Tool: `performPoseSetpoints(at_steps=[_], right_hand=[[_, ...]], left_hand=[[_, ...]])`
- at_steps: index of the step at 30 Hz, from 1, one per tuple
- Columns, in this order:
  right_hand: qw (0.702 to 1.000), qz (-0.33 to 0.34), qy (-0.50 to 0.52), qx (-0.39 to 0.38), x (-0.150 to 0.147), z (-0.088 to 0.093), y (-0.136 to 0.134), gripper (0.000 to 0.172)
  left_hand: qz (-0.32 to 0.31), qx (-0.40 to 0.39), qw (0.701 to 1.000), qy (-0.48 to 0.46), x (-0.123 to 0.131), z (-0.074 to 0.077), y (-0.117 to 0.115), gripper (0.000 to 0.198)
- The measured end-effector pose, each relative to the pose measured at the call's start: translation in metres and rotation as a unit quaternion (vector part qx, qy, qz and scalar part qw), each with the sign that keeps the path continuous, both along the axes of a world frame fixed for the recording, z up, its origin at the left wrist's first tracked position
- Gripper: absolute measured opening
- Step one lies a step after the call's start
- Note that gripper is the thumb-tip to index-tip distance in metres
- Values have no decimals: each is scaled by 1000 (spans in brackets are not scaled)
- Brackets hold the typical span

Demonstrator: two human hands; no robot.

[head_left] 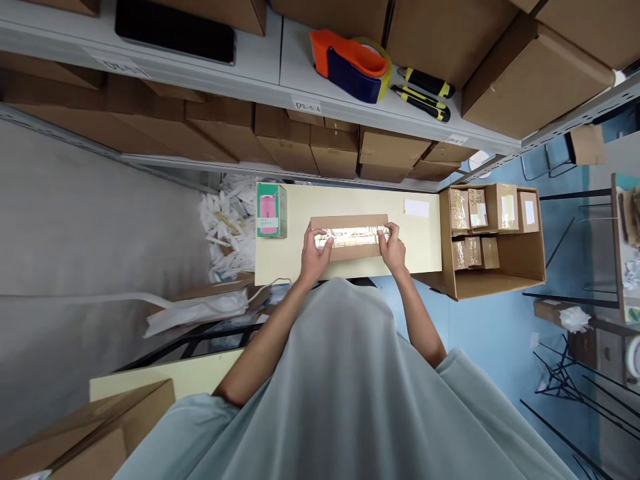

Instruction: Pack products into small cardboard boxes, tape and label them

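Between my hands, on the pale yellow table [300, 263], is a flat brown cardboard box [350, 221] with shiny clear tape [353, 236] running along its middle. My left hand [315, 255] grips the box's left end, thumb on the tape and fingers round the edge. At the right end, my right hand [393, 249] holds the box in the same way, thumb pressed near the tape's end. A green box with a pink picture [271, 211] stands to the left of my left hand. Beyond my right hand lies a white label [417, 208].
A large open carton [493, 287] with several small taped boxes adjoins the table's right end. Above the table, a grey shelf [280, 80] carries an orange-and-blue tape dispenser [353, 65], box cutters [425, 93], a black phone [175, 32] and cartons. White scraps [233, 227] pile at left.
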State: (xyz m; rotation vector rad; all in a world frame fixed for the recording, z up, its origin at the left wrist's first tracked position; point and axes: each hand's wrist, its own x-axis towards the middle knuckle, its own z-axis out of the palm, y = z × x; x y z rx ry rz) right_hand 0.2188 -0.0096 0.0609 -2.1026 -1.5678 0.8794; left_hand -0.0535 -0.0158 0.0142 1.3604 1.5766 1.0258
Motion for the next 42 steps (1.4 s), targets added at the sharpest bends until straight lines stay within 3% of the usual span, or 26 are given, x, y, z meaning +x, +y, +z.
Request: performPoseSetpoints(at_steps=[6,13,15,17,22,25,33,37,42], right_hand=[[1000,-4,16,-5,1,2,-14,46],[994,-51,94,17,7,1,-19,49],[991,-74,110,30,8,-1,-24,47],[991,-86,101,19,9,0,-29,47],[998,-53,17,-10,6,12,-33,49],[999,-32,-13,-4,0,13,-28,49],[998,-54,-42,12,17,-2,-13,51],[997,-48,-52,22,35,6,-16,52],[992,-94,-83,18,38,20,-31,56]], left_hand=[[5,-52,998,18,2,13,-17,40],[-3,6,998,70,26,68,-23,30],[-11,16,996,82,33,75,-20,29],[-21,11,997,79,34,70,-14,29],[-28,-57,998,27,19,28,-2,36],[-19,-64,997,23,15,13,-4,41],[-36,-43,998,25,34,14,-9,34],[-64,-51,997,-4,47,12,-6,36],[-111,-51,992,-40,59,9,0,32]])
